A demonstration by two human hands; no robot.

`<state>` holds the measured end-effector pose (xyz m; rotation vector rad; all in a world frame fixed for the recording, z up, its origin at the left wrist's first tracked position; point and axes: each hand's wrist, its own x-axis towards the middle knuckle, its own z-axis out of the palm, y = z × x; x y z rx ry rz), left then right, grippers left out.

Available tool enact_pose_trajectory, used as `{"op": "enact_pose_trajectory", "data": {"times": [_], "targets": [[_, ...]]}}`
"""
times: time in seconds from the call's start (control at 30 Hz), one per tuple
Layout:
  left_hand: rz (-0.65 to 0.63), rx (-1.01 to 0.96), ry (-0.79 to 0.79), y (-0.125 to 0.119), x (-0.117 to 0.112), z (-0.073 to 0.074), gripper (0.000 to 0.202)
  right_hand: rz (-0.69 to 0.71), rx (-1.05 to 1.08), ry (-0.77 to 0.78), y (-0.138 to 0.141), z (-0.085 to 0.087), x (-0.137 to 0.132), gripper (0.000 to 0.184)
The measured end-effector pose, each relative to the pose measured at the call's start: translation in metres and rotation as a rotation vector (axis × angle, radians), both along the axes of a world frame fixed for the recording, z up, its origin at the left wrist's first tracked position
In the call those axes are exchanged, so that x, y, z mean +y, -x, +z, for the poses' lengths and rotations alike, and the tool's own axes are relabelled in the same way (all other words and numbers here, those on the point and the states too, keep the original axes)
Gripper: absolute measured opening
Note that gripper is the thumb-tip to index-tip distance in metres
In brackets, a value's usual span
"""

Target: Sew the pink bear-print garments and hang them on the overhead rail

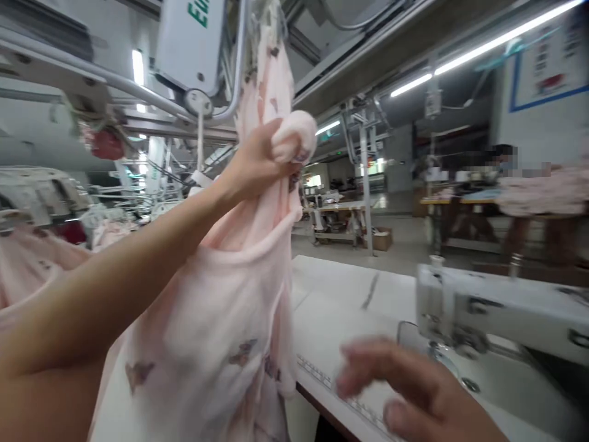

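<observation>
My left hand [257,156] reaches up and is closed round a bunched part of a pale pink fleece garment [230,294]. Small brown printed figures dot its cloth. The garment hangs from overhead, with more pink fabric above my fist and a wide fold drooping below it. Over the sewing table [335,276], my right hand [405,393] is blurred, with its fingers apart and slightly curled, holding nothing. It is near the white sewing machine [501,307] and apart from the garment.
An overhead rail carries a grey-white box [191,49] with green lettering. More pink garments [41,264] hang at the left. A ruler strip [317,371] runs along the table's front edge. Far right, a person [506,159] sits behind a pile of pink cloth [547,190].
</observation>
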<state>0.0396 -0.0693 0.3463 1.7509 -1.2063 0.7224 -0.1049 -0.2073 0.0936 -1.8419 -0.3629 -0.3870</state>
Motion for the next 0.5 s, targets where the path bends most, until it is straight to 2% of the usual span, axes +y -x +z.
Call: {"op": "enact_pose_trajectory", "data": {"times": [0.03, 0.07, 0.1, 0.13, 0.2, 0.23, 0.27, 0.33, 0.37, 0.43, 0.47, 0.5], "targets": [[-0.034, -0.015, -0.05, 0.009, -0.02, -0.002, 0.029, 0.085, -0.057, -0.2, -0.003, 0.023, 0.003, 0.054], [-0.066, -0.034, -0.086, 0.017, -0.038, -0.005, 0.028, 0.103, -0.134, -0.331, -0.007, 0.044, 0.005, 0.058], [-0.096, -0.055, -0.109, 0.026, -0.051, -0.01, 0.02, 0.044, -0.183, -0.394, -0.013, 0.06, 0.006, 0.057], [-0.125, -0.074, -0.119, 0.034, -0.062, -0.016, 0.01, -0.106, -0.217, -0.411, -0.02, 0.071, 0.006, 0.051], [-0.181, -0.087, -0.119, 0.045, -0.071, -0.029, 0.017, -0.346, -0.198, -0.382, -0.032, 0.073, 0.002, 0.04], [-0.203, -0.075, -0.115, 0.047, -0.071, -0.038, 0.019, -0.398, -0.157, -0.394, -0.036, 0.065, -0.002, 0.036], [-0.214, -0.056, -0.118, 0.046, -0.067, -0.049, 0.021, -0.391, -0.101, -0.438, -0.038, 0.054, -0.008, 0.035], [-0.185, 0.004, -0.152, 0.036, -0.054, -0.081, 0.023, -0.229, 0.052, -0.593, -0.033, 0.024, -0.02, 0.036], [-0.144, 0.035, -0.19, 0.028, -0.045, -0.102, 0.024, -0.126, 0.144, -0.674, -0.026, 0.007, -0.027, 0.037], [-0.004, 0.156, -0.238, 0.008, -0.025, -0.158, 0.028, 0.026, 0.313, -0.776, -0.008, -0.023, -0.04, 0.038], [0.072, 0.227, -0.287, -0.002, -0.016, -0.19, 0.03, 0.033, 0.367, -0.798, 0.002, -0.036, -0.044, 0.038], [0.148, 0.287, -0.379, -0.011, -0.007, -0.223, 0.03, -0.021, 0.391, -0.799, 0.012, -0.047, -0.047, 0.037]]}}
